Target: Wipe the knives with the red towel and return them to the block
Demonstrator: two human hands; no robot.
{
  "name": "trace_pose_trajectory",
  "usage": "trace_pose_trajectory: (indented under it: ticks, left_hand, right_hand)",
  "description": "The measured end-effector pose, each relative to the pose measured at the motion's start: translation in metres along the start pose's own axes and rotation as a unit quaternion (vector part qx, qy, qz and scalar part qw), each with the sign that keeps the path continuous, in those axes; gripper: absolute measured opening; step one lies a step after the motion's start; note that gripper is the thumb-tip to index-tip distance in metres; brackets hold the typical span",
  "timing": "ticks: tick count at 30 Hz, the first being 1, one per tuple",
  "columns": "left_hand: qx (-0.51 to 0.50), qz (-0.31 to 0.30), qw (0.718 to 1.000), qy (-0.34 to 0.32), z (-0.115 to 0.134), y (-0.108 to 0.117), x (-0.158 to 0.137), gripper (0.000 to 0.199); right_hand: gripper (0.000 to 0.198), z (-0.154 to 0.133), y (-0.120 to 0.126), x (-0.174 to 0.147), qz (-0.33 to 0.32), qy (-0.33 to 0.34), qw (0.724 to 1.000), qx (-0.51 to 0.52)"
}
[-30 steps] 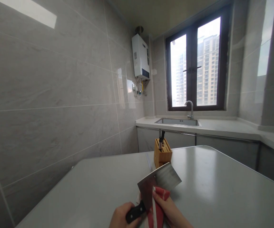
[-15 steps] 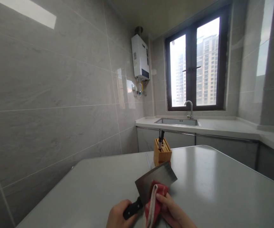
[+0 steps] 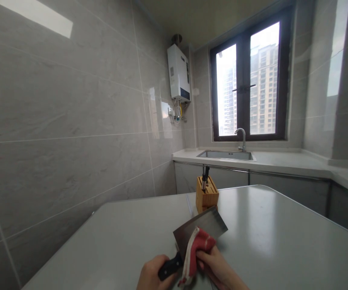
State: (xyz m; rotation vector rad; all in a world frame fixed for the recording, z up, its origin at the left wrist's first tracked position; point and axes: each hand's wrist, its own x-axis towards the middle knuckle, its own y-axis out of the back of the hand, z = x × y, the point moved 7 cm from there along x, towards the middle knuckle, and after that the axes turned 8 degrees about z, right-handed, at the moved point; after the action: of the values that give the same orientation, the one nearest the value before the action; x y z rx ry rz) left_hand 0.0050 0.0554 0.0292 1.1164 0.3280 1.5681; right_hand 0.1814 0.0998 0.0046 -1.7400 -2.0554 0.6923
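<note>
My left hand is closed around the black handle of a cleaver. The broad steel blade is tilted and points away to the right, above the table. In my right hand is a bunched red cloth with a white edge, pressed against the blade's face near the handle. Part of the blade is hidden under the cloth. Just beyond the blade stands a wooden knife block with black-handled tools in its slots; the blade's far corner overlaps its base in view.
The pale table has a rounded far edge. Behind it runs a white counter with a sink and a faucet under a window. A tiled wall rises at the left, and a water heater hangs in the corner.
The red cloth has shifted a little on the blade and its folds look different. Both hands and the cleaver sit slightly further right in view; both grips are kept.
</note>
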Motion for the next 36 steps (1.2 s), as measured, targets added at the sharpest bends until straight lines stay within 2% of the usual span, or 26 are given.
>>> trace_pose_trajectory:
  ticks: [3, 7, 11, 17, 20, 22, 26, 31, 36]
  left_hand:
    - [0.003, 0.004, 1.0, -0.004, 0.0, 0.0, -0.001, 0.019]
    - [0.009, 0.008, 1.0, -0.015, 0.003, 0.0, -0.003, 0.019]
    - [0.002, 0.005, 1.0, -0.018, 0.007, 0.0, -0.002, 0.018]
    - [-0.022, -0.006, 1.0, -0.013, 0.003, -0.004, -0.003, 0.012]
    - [-0.048, -0.018, 0.999, -0.017, 0.001, -0.009, -0.004, 0.016]
    - [-0.061, -0.022, 0.998, -0.013, 0.0, -0.012, -0.005, 0.02]
    - [-0.063, -0.017, 0.998, 0.011, -0.001, -0.015, -0.004, 0.015]
    - [-0.059, -0.012, 0.998, 0.007, 0.005, -0.011, -0.003, 0.012]
    - [-0.033, -0.011, 0.999, -0.006, 0.011, -0.004, -0.002, 0.01]
  right_hand:
    - [0.025, 0.0, 0.004, 0.001, 0.03, 0.012, 0.999, -0.006]
    - [0.034, 0.0, 0.002, -0.002, 0.028, -0.014, 1.0, -0.004]
    - [0.03, 0.006, 0.006, 0.0, 0.035, -0.028, 0.999, -0.017]
    - [0.032, 0.013, 0.014, 0.008, 0.009, 0.017, 0.996, -0.084]
    - [0.031, 0.013, 0.011, 0.004, 0.0, 0.027, 0.993, -0.115]
    - [0.033, 0.012, 0.009, 0.001, 0.016, 0.033, 0.992, -0.121]
    - [0.037, 0.009, 0.01, -0.001, 0.059, 0.046, 0.991, -0.111]
    - [0.041, 0.011, 0.01, 0.0, 0.05, 0.019, 0.995, -0.086]
    - [0.038, 0.005, 0.005, -0.003, 0.051, -0.002, 0.999, -0.002]
